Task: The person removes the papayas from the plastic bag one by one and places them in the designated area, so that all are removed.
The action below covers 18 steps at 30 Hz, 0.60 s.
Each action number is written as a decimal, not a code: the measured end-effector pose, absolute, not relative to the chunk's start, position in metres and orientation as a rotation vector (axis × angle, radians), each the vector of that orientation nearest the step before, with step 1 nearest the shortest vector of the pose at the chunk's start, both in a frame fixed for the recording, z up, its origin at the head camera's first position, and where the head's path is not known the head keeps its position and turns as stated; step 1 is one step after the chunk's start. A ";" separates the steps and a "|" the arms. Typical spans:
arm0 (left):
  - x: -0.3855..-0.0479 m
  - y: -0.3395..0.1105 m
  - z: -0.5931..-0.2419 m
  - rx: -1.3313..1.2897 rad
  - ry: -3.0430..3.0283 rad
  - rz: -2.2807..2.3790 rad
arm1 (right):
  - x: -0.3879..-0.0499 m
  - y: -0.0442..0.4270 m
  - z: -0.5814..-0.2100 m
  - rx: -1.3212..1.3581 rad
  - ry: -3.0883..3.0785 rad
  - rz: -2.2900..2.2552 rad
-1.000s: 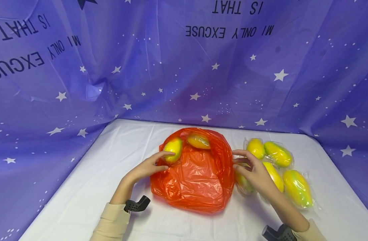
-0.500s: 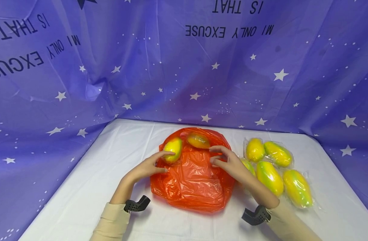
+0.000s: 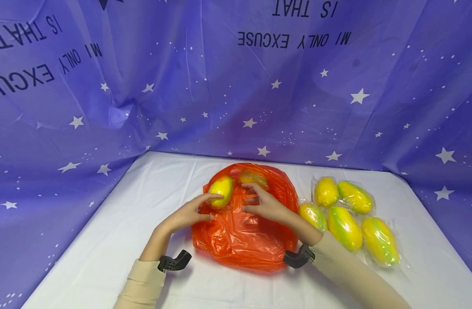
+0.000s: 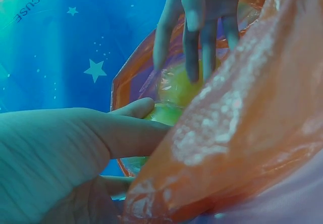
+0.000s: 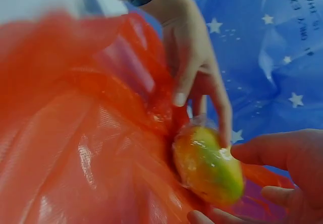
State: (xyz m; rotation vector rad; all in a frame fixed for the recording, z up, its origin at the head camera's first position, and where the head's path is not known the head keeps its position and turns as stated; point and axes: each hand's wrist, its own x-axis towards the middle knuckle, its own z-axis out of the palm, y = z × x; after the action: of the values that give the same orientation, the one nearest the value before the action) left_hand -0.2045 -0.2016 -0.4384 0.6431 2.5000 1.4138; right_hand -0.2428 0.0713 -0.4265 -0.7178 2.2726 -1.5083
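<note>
A red plastic bag (image 3: 243, 244) lies spread on the white table with its mouth facing away from me. Inside the mouth are two yellow-green mangoes in clear wrap: the left mango (image 3: 219, 185) and the back mango (image 3: 255, 176), partly covered by my fingers. My left hand (image 3: 186, 213) is at the bag's left edge, one fingertip touching the left mango and its thumb over the red film. Reaching across the bag is my right hand (image 3: 266, 207), fingers spread and holding nothing. In the right wrist view its fingertips are close beside a wrapped mango (image 5: 204, 161).
Several more wrapped mangoes, among them a front mango (image 3: 380, 242) and a back one (image 3: 326, 192), lie on the table right of the bag. A purple cloth with stars (image 3: 251, 98) hangs behind the white table (image 3: 151, 180). Both wrists wear black devices.
My right hand has moved left from beside the bag's right edge to over its middle, near the mangoes. The left hand and the bag look almost unmoved.
</note>
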 end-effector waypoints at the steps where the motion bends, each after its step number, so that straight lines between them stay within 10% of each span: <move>1: -0.204 -0.202 -0.438 0.636 2.501 1.410 | -0.245 0.067 -0.429 -0.739 2.291 -1.481; 18: -0.204 -0.203 -0.438 0.617 2.515 1.388 | -0.259 0.018 -0.447 -0.750 2.558 -1.334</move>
State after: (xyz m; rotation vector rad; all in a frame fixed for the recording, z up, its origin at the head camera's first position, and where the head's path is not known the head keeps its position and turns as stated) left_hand -0.2043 -0.2029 -0.4377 0.6173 2.5153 1.3877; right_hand -0.2591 0.0181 -0.4470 -0.7500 2.5582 -1.3340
